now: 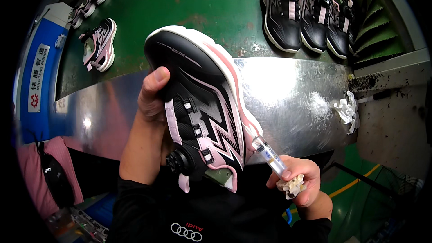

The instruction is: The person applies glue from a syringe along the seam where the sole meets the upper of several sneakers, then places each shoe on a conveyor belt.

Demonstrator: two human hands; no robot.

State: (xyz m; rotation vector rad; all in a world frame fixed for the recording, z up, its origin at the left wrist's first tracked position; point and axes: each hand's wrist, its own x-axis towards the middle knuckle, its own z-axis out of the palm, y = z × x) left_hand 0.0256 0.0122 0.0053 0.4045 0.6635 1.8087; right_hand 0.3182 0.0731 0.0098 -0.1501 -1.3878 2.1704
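Observation:
My left hand (152, 92) is closed round a black and pink sneaker (204, 90) from its left side, thumb on the upper near the toe. The shoe is tilted, toe pointing away, its white and pink sole edge facing right. A round black dial (178, 160) sits near its collar. In my right hand (307, 176) is a clear syringe (271, 155), its tip at the sole edge near the heel; I cannot tell whether it touches. A whitish, crusted lump (292, 186) covers the syringe's rear end between my fingers.
Three similar sneakers (282, 18) stand side by side on the green surface (189, 0) at the far right. One more sneaker (100, 46) lies at the left, with several behind it. A shiny metal plate (292, 94) lines the near edge. Crumpled white paper (346, 112) lies at right.

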